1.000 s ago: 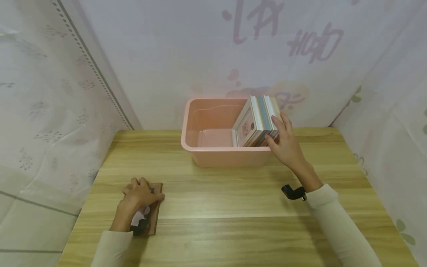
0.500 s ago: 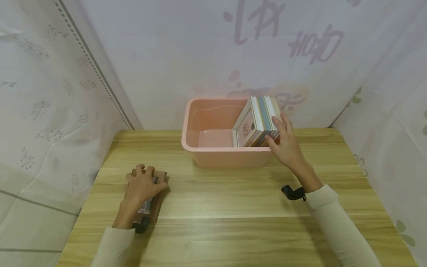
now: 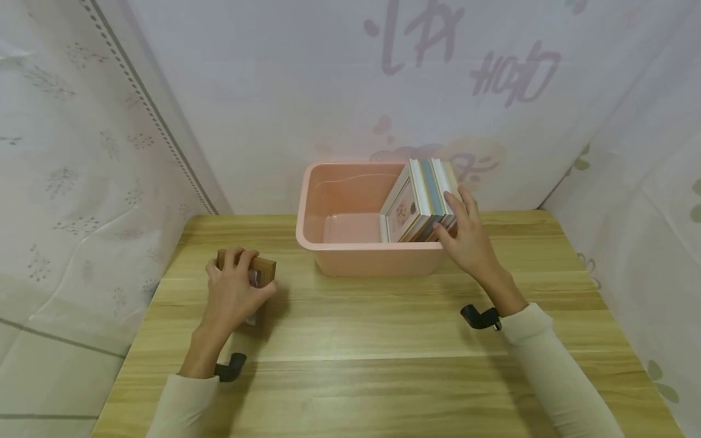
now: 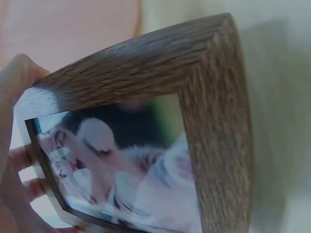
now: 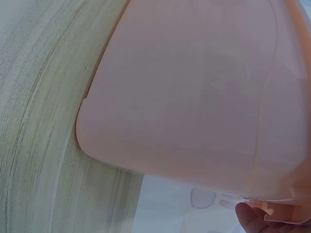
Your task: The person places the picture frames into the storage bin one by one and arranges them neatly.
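Observation:
My left hand (image 3: 232, 293) grips a brown wooden picture frame (image 3: 265, 269) above the left part of the table. In the left wrist view, the picture frame (image 4: 216, 121) is tilted and shows a photo of a pale animal behind its glass. At the right end of a pink plastic bin (image 3: 378, 260), several picture frames (image 3: 404, 207) stand on edge, leaning together. My right hand (image 3: 471, 240) holds the rightmost of these, thumb at the front and fingers over the top edges. In the right wrist view, the bin wall (image 5: 184, 107) hides most of that hand; a fingertip (image 5: 249, 217) shows at the rim.
The bin stands at the back of a wood-grain table (image 3: 350, 365), close to a printed white cloth backdrop (image 3: 306, 79). Bare bin floor (image 3: 350, 228) shows left of the standing frames. Cloth also hangs along the left and right sides.
My left hand has lifted the wooden picture frame off the table and carried it away from me, tilting it from flat towards upright. My right hand and the frames in the bin stay put.

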